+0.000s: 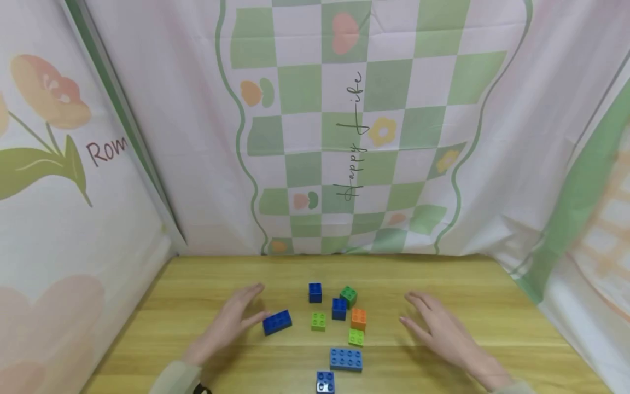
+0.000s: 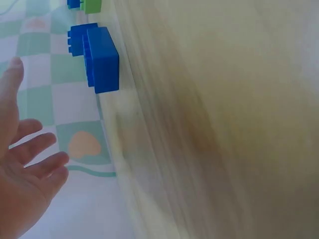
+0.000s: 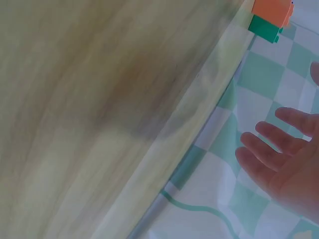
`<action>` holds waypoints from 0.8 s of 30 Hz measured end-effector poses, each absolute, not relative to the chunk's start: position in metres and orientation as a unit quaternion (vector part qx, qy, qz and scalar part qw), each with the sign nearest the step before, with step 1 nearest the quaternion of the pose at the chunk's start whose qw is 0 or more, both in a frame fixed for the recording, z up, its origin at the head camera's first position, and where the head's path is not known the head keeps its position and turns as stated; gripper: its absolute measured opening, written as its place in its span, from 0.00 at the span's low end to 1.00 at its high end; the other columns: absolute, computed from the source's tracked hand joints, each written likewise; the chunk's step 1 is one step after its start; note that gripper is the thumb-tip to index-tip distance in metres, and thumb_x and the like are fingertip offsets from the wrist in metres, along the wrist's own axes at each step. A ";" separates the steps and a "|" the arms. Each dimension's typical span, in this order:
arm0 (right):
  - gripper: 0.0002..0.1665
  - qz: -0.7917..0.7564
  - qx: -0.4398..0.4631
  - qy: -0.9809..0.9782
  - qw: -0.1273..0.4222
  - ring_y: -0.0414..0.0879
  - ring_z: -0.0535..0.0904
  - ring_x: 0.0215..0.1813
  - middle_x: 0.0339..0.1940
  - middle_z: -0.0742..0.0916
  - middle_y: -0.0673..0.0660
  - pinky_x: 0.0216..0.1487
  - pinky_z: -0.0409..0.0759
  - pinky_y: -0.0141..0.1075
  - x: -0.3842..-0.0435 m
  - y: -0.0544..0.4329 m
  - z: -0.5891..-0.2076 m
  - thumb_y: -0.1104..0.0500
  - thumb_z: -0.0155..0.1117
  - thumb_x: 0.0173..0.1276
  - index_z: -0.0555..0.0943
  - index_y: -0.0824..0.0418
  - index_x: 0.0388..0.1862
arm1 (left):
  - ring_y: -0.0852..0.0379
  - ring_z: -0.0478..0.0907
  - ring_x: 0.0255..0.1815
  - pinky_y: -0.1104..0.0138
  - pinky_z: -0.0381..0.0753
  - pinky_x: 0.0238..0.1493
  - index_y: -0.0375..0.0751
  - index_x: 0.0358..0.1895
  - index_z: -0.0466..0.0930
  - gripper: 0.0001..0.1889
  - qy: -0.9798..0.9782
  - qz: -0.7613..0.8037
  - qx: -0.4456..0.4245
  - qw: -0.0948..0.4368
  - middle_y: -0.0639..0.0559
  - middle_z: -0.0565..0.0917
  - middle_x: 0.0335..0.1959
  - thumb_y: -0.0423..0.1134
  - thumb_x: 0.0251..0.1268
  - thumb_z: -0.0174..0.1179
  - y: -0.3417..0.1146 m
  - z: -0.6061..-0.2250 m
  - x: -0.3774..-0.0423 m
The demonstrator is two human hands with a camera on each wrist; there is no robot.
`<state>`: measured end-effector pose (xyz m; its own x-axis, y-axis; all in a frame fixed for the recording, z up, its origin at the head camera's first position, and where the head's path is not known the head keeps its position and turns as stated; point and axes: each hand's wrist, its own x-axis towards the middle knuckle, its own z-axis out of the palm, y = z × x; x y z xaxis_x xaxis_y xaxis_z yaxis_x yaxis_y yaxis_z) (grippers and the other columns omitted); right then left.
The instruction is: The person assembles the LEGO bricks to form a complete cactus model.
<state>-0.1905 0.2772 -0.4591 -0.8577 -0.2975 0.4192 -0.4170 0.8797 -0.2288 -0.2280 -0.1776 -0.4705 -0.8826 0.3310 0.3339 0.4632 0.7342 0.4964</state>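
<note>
My left hand (image 1: 230,322) is on the left of the table, fingers loosely extended and holding nothing. Its thumb tip overlaps the end of a long dark blue toy brick (image 1: 278,322) in the head view; the left wrist view shows the hand apart from the blue brick (image 2: 105,59). On the right, my right hand (image 1: 438,328) hovers with relaxed fingers, nothing in its grasp. Nearest to it are an orange brick (image 1: 359,318) and a lime green brick (image 1: 356,337). In the right wrist view, the orange brick (image 3: 272,11) appears beyond the spread fingers (image 3: 266,152).
Between the hands lie two small dark blue bricks (image 1: 315,293), a green brick (image 1: 348,296) and another lime brick (image 1: 318,321). Closer to me are a long lighter blue brick (image 1: 346,359) and a square blue brick (image 1: 325,382). Printed curtains (image 1: 197,164) surround the wooden table (image 1: 394,273).
</note>
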 end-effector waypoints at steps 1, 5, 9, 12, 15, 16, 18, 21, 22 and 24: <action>0.33 0.160 0.190 -0.950 0.190 0.63 0.77 0.63 0.63 0.80 0.67 0.62 0.77 0.61 -0.190 0.277 -0.460 0.45 0.63 0.70 0.74 0.66 0.64 | 0.36 0.69 0.71 0.39 0.67 0.71 0.35 0.69 0.69 0.35 -0.923 -0.301 -0.214 0.108 0.38 0.73 0.70 0.49 0.62 0.66 -0.177 -0.471 -0.227; 0.30 0.172 0.195 -0.947 0.190 0.61 0.79 0.61 0.60 0.82 0.64 0.60 0.80 0.59 -0.187 0.274 -0.462 0.47 0.64 0.70 0.75 0.65 0.62 | 0.38 0.71 0.69 0.41 0.70 0.69 0.36 0.67 0.71 0.34 -0.915 -0.322 -0.218 0.105 0.37 0.75 0.68 0.50 0.61 0.67 -0.175 -0.473 -0.223; 0.28 0.190 0.195 -0.945 0.180 0.59 0.81 0.59 0.59 0.83 0.63 0.57 0.82 0.58 -0.183 0.271 -0.463 0.47 0.64 0.70 0.76 0.64 0.61 | 0.40 0.74 0.67 0.43 0.73 0.68 0.36 0.66 0.72 0.33 -0.908 -0.344 -0.222 0.087 0.38 0.77 0.66 0.51 0.62 0.66 -0.171 -0.476 -0.220; 0.28 0.209 0.189 -0.946 0.163 0.59 0.81 0.59 0.59 0.82 0.63 0.56 0.82 0.58 -0.180 0.269 -0.462 0.47 0.63 0.71 0.76 0.63 0.62 | 0.40 0.75 0.66 0.43 0.74 0.67 0.36 0.66 0.72 0.33 -0.906 -0.355 -0.221 0.067 0.39 0.78 0.65 0.53 0.62 0.65 -0.168 -0.478 -0.218; 0.28 0.220 0.182 -0.947 0.147 0.58 0.80 0.59 0.59 0.83 0.62 0.56 0.82 0.57 -0.177 0.267 -0.462 0.47 0.63 0.71 0.76 0.62 0.62 | 0.41 0.75 0.66 0.43 0.74 0.67 0.37 0.65 0.73 0.33 -0.908 -0.353 -0.222 0.052 0.40 0.79 0.64 0.53 0.62 0.66 -0.166 -0.479 -0.216; 0.28 0.221 0.180 -0.948 0.143 0.58 0.81 0.59 0.59 0.83 0.61 0.56 0.82 0.57 -0.176 0.266 -0.462 0.47 0.63 0.71 0.76 0.62 0.62 | 0.41 0.76 0.65 0.43 0.74 0.67 0.37 0.65 0.73 0.33 -0.908 -0.351 -0.224 0.050 0.41 0.80 0.63 0.53 0.62 0.66 -0.165 -0.480 -0.216; 0.27 0.224 0.178 -0.948 0.139 0.56 0.81 0.58 0.58 0.83 0.60 0.56 0.83 0.55 -0.175 0.265 -0.463 0.46 0.63 0.71 0.76 0.62 0.61 | 0.42 0.77 0.64 0.44 0.75 0.66 0.37 0.64 0.74 0.31 -0.909 -0.345 -0.230 0.051 0.41 0.81 0.62 0.52 0.62 0.66 -0.163 -0.481 -0.215; 0.27 0.231 0.178 -0.946 0.140 0.54 0.82 0.57 0.57 0.84 0.58 0.54 0.85 0.51 -0.174 0.263 -0.465 0.46 0.63 0.71 0.77 0.62 0.60 | 0.43 0.79 0.62 0.45 0.78 0.64 0.36 0.62 0.75 0.30 -0.908 -0.338 -0.239 0.062 0.41 0.82 0.60 0.50 0.61 0.67 -0.161 -0.482 -0.214; 0.26 0.233 0.180 -0.945 0.143 0.53 0.82 0.56 0.56 0.84 0.57 0.52 0.86 0.49 -0.173 0.263 -0.466 0.47 0.64 0.70 0.77 0.62 0.60 | 0.44 0.79 0.61 0.45 0.78 0.63 0.36 0.62 0.76 0.29 -0.908 -0.339 -0.240 0.063 0.42 0.82 0.60 0.49 0.62 0.67 -0.161 -0.482 -0.214; 0.24 0.237 0.187 -0.941 0.152 0.50 0.83 0.53 0.55 0.85 0.56 0.48 0.87 0.44 -0.172 0.261 -0.467 0.49 0.65 0.69 0.78 0.62 0.58 | 0.44 0.79 0.61 0.46 0.79 0.62 0.37 0.61 0.76 0.28 -0.907 -0.336 -0.244 0.067 0.43 0.82 0.60 0.49 0.62 0.67 -0.160 -0.483 -0.213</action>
<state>-0.1723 0.2613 -0.4672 -0.8839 -0.2786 0.3756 -0.4235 0.8176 -0.3901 -0.2132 -0.1598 -0.4825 -0.8723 0.3973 0.2850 0.4871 0.6552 0.5774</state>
